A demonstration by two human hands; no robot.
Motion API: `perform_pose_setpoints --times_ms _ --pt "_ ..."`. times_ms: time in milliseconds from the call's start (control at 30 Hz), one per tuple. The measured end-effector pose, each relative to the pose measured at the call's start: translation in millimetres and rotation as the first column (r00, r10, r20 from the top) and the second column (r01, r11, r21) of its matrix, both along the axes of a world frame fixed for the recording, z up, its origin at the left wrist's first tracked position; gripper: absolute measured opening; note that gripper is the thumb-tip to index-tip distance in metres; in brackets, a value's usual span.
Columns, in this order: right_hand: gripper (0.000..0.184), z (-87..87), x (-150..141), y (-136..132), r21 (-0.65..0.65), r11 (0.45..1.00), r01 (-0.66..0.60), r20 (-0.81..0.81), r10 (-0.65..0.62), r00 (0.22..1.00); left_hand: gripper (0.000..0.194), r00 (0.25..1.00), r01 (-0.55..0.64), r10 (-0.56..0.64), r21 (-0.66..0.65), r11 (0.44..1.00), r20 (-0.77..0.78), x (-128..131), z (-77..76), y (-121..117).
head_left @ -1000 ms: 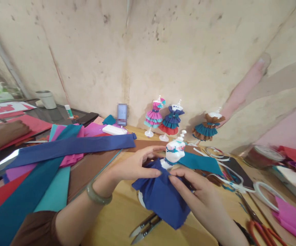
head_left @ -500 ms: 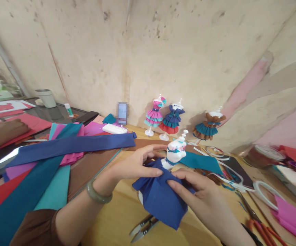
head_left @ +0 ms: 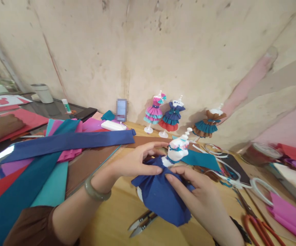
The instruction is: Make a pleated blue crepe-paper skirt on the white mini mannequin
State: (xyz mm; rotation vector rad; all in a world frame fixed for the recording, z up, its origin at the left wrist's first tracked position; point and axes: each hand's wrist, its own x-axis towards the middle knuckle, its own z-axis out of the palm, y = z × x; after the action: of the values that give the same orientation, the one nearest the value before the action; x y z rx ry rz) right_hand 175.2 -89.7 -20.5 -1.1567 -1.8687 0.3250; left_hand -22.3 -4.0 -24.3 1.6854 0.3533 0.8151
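A small white mannequin [head_left: 178,152] leans to the right in front of me, with a piece of blue fabric [head_left: 160,198] gathered in folds round its waist. With thumb on top, my left hand [head_left: 143,160] presses the fabric's upper edge against the waist; its other fingers reach behind the mannequin. My right hand [head_left: 194,188] pinches the same edge between thumb and fingers, just right of the left thumb. Below the fabric, thread snips [head_left: 141,223] lie on the wooden table.
Three dressed mini mannequins, one in a pink dress [head_left: 153,111], stand by the wall. Fabric strips [head_left: 68,141] pile up at left. Orange-handled scissors [head_left: 255,218] and a round tin [head_left: 260,153] are at right. Another person's hand [head_left: 4,124] rests on red fabric at far left.
The fabric's lower part has swung slightly right and looks more gathered at the waist. My right fingers have shifted a little toward the left thumb. The view has moved slightly.
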Motion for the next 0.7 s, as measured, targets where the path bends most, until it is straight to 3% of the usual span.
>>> perform_pose_setpoints --times_ms 200,467,700 --pt "0.013 -0.9 0.4 -1.3 0.077 0.997 0.002 0.039 -0.005 0.999 0.070 0.998 -0.013 0.014 0.014 1.000 -0.068 0.1 4.9 -3.2" --pt "0.011 -7.8 4.3 -2.8 -0.034 0.997 0.069 0.040 -0.067 0.997 0.070 0.998 -0.006 0.006 -0.004 1.000 -0.066 -1.5 5.0 -2.8" --pt "0.011 -8.9 3.8 -1.9 0.034 0.996 0.087 0.092 -0.090 0.992 0.066 0.993 -0.014 0.013 -0.013 1.000 -0.121 -1.2 10.0 -5.0"
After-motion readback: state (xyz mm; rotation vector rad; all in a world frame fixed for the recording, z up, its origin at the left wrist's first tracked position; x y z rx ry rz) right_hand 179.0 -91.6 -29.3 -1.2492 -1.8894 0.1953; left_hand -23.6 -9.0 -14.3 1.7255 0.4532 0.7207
